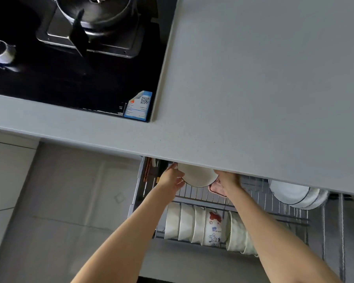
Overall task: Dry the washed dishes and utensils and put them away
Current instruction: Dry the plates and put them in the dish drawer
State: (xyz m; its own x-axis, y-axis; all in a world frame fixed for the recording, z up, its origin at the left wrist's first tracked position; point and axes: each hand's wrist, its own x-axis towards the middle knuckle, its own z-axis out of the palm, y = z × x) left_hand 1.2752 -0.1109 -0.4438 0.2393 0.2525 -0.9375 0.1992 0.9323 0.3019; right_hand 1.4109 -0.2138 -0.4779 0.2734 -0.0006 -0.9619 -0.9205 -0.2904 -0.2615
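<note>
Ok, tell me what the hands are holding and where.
A white plate, held between both hands: the left hand at its left rim, the right hand at its right rim.

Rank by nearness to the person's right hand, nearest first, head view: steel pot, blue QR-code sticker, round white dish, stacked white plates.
From the right hand:
1. Round white dish, at its fingertips.
2. Stacked white plates, right in rack.
3. Blue QR-code sticker, hob corner.
4. Steel pot, top left.
</note>
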